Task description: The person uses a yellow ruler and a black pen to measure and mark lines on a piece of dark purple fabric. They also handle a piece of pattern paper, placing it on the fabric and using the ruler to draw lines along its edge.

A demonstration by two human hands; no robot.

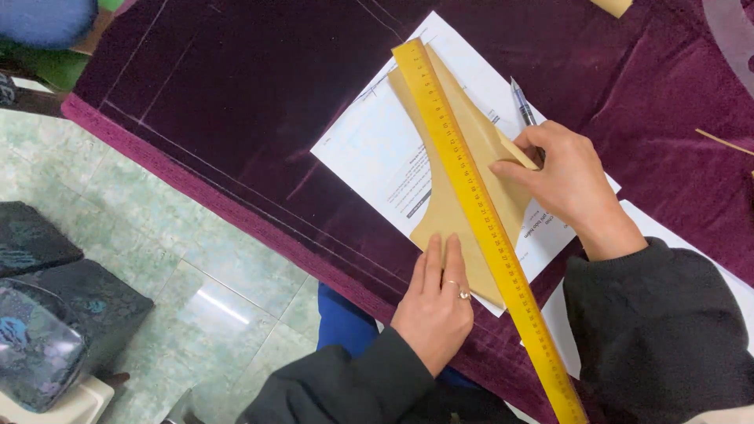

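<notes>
Ruler (479,212), yellow, lies diagonally across a tan paper pattern piece (448,212) that rests on a white printed sheet (377,149) spread over dark purple velvet fabric (236,94). My left hand (436,302) presses flat, fingers extended, on the pattern's lower edge beside the ruler. My right hand (569,180) grips a pen (522,106), fingertips resting on the pattern at the ruler's edge.
</notes>
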